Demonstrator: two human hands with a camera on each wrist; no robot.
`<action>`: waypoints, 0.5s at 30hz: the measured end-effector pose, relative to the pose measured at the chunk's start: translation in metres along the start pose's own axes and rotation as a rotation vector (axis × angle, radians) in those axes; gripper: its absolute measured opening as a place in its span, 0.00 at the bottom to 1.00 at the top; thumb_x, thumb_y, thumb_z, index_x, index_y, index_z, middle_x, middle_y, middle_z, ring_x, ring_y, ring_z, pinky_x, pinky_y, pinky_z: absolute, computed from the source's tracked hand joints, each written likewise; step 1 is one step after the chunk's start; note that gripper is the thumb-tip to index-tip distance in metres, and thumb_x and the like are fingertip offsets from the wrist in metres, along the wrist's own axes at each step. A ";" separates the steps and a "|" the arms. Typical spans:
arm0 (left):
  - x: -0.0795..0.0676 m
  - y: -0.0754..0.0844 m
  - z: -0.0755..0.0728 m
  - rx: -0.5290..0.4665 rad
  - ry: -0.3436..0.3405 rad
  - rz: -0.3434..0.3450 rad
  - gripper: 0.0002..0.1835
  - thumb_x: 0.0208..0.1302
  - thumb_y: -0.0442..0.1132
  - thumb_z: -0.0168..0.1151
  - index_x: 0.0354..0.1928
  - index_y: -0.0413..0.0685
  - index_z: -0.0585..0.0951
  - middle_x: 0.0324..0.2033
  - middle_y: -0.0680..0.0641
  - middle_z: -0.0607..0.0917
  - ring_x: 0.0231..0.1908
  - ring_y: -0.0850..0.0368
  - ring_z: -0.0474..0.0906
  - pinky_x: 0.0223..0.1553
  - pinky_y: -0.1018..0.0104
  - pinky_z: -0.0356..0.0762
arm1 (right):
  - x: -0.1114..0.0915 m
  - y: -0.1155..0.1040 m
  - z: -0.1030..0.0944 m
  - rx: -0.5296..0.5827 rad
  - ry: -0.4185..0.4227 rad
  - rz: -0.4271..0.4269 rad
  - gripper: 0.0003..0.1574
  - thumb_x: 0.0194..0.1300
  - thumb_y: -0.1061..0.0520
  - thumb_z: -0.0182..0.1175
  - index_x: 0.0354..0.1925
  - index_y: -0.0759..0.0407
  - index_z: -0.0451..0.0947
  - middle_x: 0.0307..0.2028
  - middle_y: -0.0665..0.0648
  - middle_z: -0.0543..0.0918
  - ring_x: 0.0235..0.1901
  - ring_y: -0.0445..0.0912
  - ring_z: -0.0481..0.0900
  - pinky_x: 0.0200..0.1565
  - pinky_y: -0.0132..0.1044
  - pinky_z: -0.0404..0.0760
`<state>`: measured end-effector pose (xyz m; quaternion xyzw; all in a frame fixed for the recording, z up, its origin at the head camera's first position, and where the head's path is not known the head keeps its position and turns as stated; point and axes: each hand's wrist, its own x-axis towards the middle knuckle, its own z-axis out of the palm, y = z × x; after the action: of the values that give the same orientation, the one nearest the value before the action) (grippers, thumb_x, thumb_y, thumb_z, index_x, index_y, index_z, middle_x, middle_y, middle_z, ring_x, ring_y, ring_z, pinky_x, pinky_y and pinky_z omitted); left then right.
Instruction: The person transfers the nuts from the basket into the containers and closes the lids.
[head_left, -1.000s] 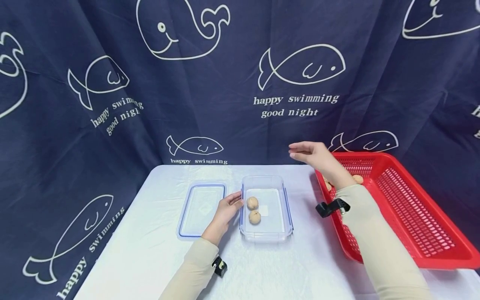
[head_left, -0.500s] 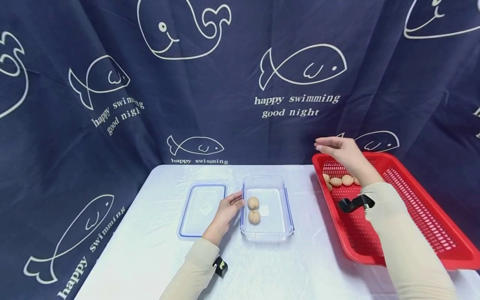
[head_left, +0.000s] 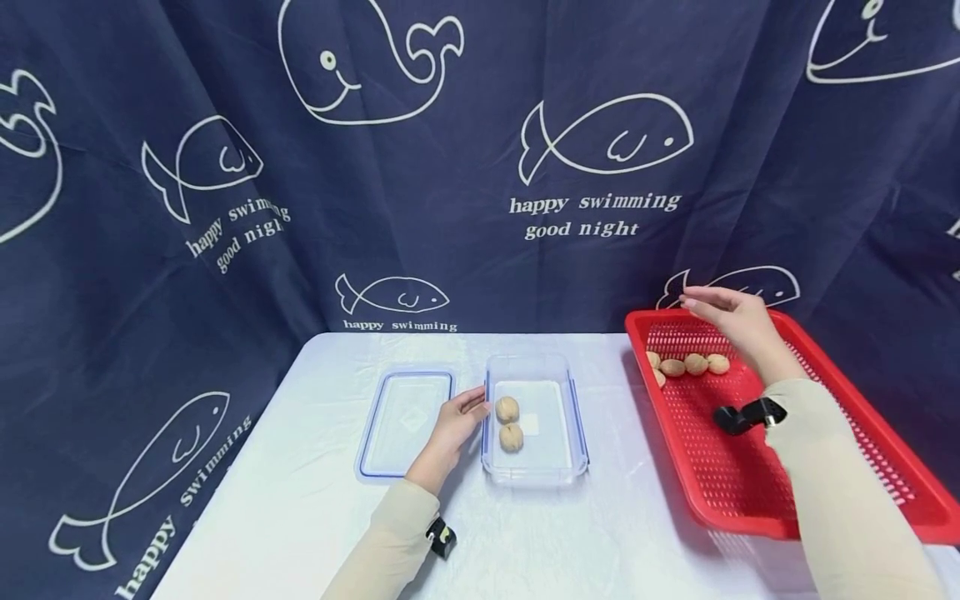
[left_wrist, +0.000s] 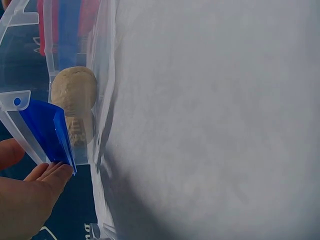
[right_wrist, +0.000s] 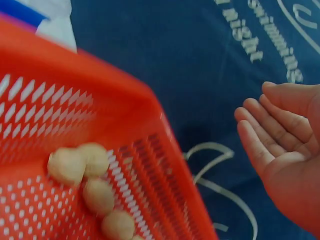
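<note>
In the head view, two walnuts (head_left: 511,437) lie along the left side of a clear plastic box (head_left: 536,479) with blue-edged sides. My left hand (head_left: 457,422) is at the box's left wall, thumb near the rim. The left wrist view shows its fingertips touching the blue latch (left_wrist: 47,127), with the walnuts (left_wrist: 74,90) visible through the wall. Over the back of a red basket (head_left: 693,492) hovers my right hand (head_left: 738,321), fingers extended, nothing in it. Several walnuts (head_left: 696,364) sit in the basket's back left corner, below and left of that hand.
A clear lid with a blue seal (head_left: 405,425) lies flat left of the box. White cloth (head_left: 300,517) covers the table. Behind it hangs a navy curtain (head_left: 480,167) with fish drawings. Perforated walls with a raised rim (head_left: 862,392) surround the basket.
My right hand has moved rightward, from beside the basket's left rim to above its back part, uncovering the walnuts there. The left hand and the box stay in place.
</note>
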<state>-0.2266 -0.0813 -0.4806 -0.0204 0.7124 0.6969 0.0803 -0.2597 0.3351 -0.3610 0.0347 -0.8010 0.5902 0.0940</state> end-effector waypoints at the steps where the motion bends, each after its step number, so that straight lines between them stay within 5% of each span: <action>1: -0.001 0.001 0.000 -0.003 -0.003 -0.001 0.24 0.66 0.31 0.59 0.63 0.31 0.70 0.60 0.33 0.74 0.61 0.42 0.71 0.65 0.56 0.68 | 0.000 0.004 -0.003 0.024 0.004 0.004 0.14 0.67 0.56 0.61 0.50 0.45 0.82 0.37 0.32 0.84 0.41 0.25 0.79 0.42 0.15 0.74; 8: -0.017 0.023 0.001 -0.003 -0.027 -0.002 0.24 0.66 0.28 0.55 0.63 0.26 0.67 0.60 0.29 0.72 0.61 0.39 0.70 0.64 0.55 0.68 | -0.003 0.031 -0.022 0.081 0.077 0.046 0.13 0.66 0.55 0.62 0.48 0.41 0.82 0.35 0.31 0.84 0.38 0.25 0.79 0.41 0.16 0.76; 15: -0.001 0.000 -0.001 -0.008 -0.002 0.013 0.24 0.66 0.30 0.58 0.63 0.30 0.70 0.60 0.31 0.74 0.61 0.41 0.71 0.64 0.56 0.69 | -0.007 0.055 -0.035 -0.041 0.154 0.097 0.27 0.64 0.49 0.63 0.60 0.55 0.76 0.36 0.24 0.80 0.40 0.20 0.73 0.40 0.13 0.70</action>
<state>-0.2259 -0.0824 -0.4810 -0.0153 0.7096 0.7003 0.0764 -0.2582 0.3849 -0.4044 -0.0514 -0.8041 0.5784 0.1274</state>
